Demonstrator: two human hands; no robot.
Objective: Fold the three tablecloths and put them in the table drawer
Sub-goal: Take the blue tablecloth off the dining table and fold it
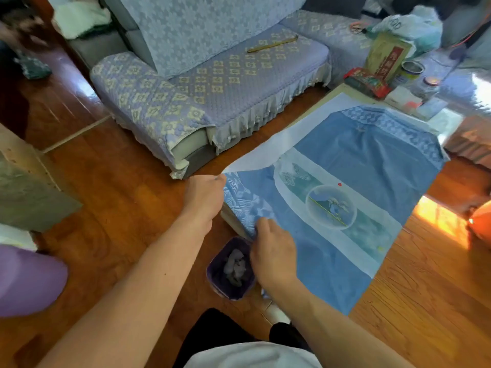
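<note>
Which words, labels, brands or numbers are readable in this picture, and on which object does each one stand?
Nothing can be read with certainty.
Tall box at the far end of the table: a red vertical label with characters, too blurred to read.
White plastic bag behind it: dark print, too blurred.
Red and green flat box: printing, too small.
Blue tablecloth: only patterns and a picture, no text.

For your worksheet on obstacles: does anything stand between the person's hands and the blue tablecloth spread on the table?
Nothing visible does. The left hand already grips the blue tablecloth at its near-left corner, and the right hand rests on its near edge. The purple bin stands on the floor below that edge, not between. No drawer is in view.
</note>
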